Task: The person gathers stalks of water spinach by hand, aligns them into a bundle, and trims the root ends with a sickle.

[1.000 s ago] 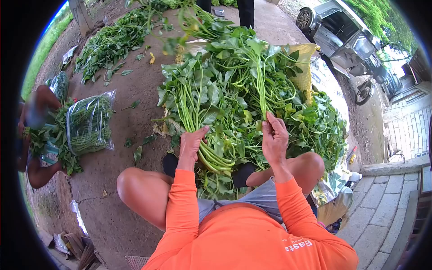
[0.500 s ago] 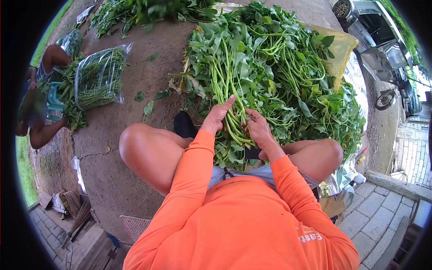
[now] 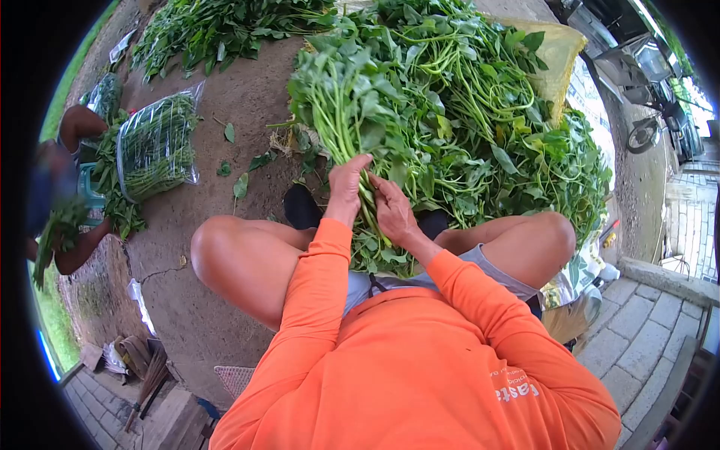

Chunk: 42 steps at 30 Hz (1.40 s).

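Observation:
Between my bent knees, my left hand point(image 3: 348, 186) is closed around the stems of a bunch of leafy greens point(image 3: 337, 112). The bunch's leaves point away from me, and its cut stem ends come out low between my hands. My right hand point(image 3: 395, 212) wraps the lower stems from the right side, close beside my left hand. Under and beyond the bunch lies a big heap of leafy greens point(image 3: 480, 142), with many pale green stems showing.
A yellow mesh sack point(image 3: 559, 60) sticks out behind the heap. At left, a clear plastic bag of greens point(image 3: 157, 146) stands near another person point(image 3: 81, 127) holding greens. More greens point(image 3: 225, 34) lie at the top. A motorcycle point(image 3: 652, 127) is at far right.
My hands have moved slightly left, drawing the bunch with them, and it now stands out from the heap. My right hand has closed further around the stems. The other person has shifted, with greens hanging lower.

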Each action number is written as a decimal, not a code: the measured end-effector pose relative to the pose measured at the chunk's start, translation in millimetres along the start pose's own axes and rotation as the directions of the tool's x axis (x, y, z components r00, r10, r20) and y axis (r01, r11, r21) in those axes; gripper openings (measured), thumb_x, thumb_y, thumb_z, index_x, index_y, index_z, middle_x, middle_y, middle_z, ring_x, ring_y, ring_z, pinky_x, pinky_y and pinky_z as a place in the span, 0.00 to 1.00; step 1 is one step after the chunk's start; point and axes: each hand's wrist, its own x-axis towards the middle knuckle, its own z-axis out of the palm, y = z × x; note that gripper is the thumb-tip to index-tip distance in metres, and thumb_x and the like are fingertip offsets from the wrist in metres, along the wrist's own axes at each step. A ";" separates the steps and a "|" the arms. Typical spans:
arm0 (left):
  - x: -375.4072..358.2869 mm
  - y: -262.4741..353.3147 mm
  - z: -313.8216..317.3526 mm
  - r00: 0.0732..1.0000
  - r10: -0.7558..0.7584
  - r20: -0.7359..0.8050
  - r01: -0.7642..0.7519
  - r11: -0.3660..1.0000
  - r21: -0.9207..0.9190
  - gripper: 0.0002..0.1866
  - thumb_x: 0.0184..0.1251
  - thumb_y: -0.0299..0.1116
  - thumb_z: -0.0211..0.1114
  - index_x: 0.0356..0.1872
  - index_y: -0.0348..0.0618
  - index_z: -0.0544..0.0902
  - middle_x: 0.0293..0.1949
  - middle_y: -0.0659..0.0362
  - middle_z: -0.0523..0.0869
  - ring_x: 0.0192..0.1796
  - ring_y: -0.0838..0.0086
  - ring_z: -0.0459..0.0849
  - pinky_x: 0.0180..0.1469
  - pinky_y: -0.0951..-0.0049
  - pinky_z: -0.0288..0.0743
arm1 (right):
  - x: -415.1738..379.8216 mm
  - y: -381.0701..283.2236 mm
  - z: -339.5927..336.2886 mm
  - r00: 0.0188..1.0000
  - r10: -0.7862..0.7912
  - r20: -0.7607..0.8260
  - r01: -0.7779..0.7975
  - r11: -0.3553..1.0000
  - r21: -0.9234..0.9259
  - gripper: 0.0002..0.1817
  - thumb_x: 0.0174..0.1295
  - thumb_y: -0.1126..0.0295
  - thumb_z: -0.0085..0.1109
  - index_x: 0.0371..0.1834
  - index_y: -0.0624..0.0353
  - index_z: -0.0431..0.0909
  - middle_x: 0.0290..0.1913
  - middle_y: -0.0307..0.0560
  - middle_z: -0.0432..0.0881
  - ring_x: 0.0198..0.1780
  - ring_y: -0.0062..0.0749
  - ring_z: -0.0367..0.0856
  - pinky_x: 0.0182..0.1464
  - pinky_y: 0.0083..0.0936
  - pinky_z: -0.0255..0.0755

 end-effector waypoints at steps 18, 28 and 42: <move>-27.5 150.2 -25.6 0.890 0.391 -0.236 -0.285 0.880 0.381 0.13 0.63 0.33 0.82 0.38 0.34 0.88 0.31 0.57 0.86 0.28 0.73 0.83 0.29 0.67 0.78 | 131.0 44.3 -73.0 0.995 0.072 -0.070 -0.087 0.964 -0.252 0.09 0.61 0.67 0.65 0.38 0.55 0.93 0.39 0.55 0.93 0.41 0.51 0.92 0.49 0.39 0.85; -21.2 144.2 -25.5 0.930 0.287 -0.230 -0.180 0.901 0.394 0.15 0.62 0.35 0.82 0.35 0.33 0.88 0.29 0.55 0.86 0.28 0.71 0.83 0.32 0.67 0.77 | 171.6 36.1 -6.1 0.990 0.118 0.078 -0.072 0.892 -0.446 0.23 0.70 0.62 0.63 0.66 0.56 0.86 0.55 0.61 0.90 0.56 0.58 0.89 0.63 0.45 0.80; -22.4 126.1 0.7 0.992 0.125 0.016 -0.124 0.946 0.299 0.13 0.66 0.37 0.80 0.32 0.38 0.88 0.25 0.59 0.85 0.24 0.75 0.83 0.29 0.71 0.77 | 129.1 -133.3 -239.4 0.985 0.128 0.116 -0.169 0.860 0.482 0.13 0.81 0.65 0.62 0.63 0.57 0.80 0.47 0.37 0.86 0.47 0.21 0.85 0.52 0.27 0.83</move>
